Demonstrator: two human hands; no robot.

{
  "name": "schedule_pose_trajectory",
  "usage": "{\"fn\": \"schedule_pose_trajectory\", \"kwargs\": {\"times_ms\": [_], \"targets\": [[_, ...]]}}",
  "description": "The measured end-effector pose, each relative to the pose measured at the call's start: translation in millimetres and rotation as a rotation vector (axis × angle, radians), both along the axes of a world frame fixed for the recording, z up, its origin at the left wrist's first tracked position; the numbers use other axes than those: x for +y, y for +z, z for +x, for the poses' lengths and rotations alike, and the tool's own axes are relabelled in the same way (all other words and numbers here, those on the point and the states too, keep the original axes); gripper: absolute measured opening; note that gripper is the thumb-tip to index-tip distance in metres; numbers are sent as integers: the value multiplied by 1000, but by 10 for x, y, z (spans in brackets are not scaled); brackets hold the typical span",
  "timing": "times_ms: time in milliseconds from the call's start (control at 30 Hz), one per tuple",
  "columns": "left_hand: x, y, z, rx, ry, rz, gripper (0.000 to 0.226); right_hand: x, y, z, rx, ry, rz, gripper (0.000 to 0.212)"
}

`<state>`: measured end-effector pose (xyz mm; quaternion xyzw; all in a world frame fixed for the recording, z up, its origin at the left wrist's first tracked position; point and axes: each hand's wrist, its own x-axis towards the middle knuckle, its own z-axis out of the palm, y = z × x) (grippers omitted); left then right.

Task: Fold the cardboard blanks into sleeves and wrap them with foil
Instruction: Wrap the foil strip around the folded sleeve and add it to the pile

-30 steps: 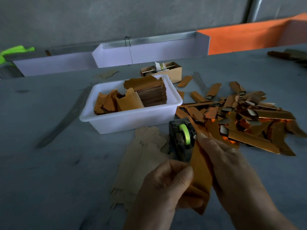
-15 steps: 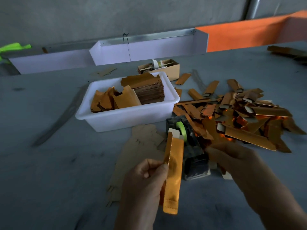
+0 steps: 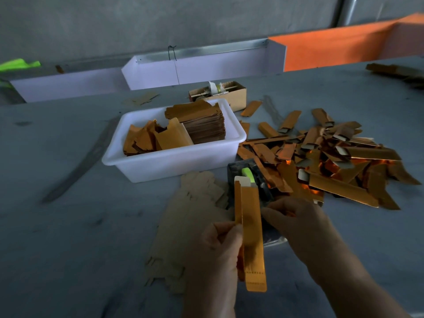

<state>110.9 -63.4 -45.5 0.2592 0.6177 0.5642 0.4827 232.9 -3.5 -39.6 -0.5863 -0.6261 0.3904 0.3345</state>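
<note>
My left hand [image 3: 215, 253] grips a long gold foil-covered sleeve [image 3: 252, 237] by its left edge and holds it upright, its white end flap at the top. My right hand [image 3: 298, 223] hovers just right of the sleeve with curled fingers over the black tape dispenser [image 3: 252, 180], which carries a green roll; whether they pinch tape I cannot tell. Flat brown cardboard blanks [image 3: 183, 226] lie on the table under my hands. A pile of finished gold sleeves [image 3: 332, 161] spreads to the right.
A white plastic tub [image 3: 174, 161] behind the dispenser holds a stack of blanks and loose gold pieces. A small open cardboard box [image 3: 231, 95] sits behind it. White and orange dividers [image 3: 206, 70] line the table's far edge. More cardboard lies at far right [image 3: 394, 71].
My left hand has turned the sleeve upright and brought it in front of the dispenser. My right hand let go of the sleeve, moved off to the right, then came back beside it.
</note>
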Motion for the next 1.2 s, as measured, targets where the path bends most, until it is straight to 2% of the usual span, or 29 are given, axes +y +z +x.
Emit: {"fn": "schedule_pose_trajectory", "kwargs": {"times_ms": [100, 133, 233, 267, 333, 467, 667, 767, 867, 1100, 1200], "targets": [[28, -44, 55, -40, 10, -31, 19, -15, -23, -37, -39, -27, 82, 15], [32, -51, 75, -66, 13, -43, 18, -24, -40, -52, 2, -48, 95, 12], [35, -91, 121, -119, 25, -61, 15, -70, -9, -71, 472, -80, -121, 11], [33, -105, 126, -135, 33, -66, 15, -78, 3, -56, 551, -85, -158, 13], [40, -115, 122, -182, 40, -68, 17, -79, 26, -6, 445, -91, -120, 12], [45, -122, 110, -216, 22, -51, 21, -118, 27, 82, 76, -109, 7, 15], [47, -51, 38, -189, 108, 31, 13, -186, -25, 43, -176, -111, 130, 22], [65, -10, 43, -132, 66, 82, 16, -211, -48, 26, -207, -112, 174, 24], [84, 23, 86, -16, -27, 112, 18, -234, -73, 7, -168, -113, 191, 17], [144, 94, 89, 469, -116, 116, 8, -312, -188, -28, -72, -164, 261, 8], [175, 137, 125, 633, -148, 113, 6, -307, -165, -29, -134, -146, 309, 7]]}}
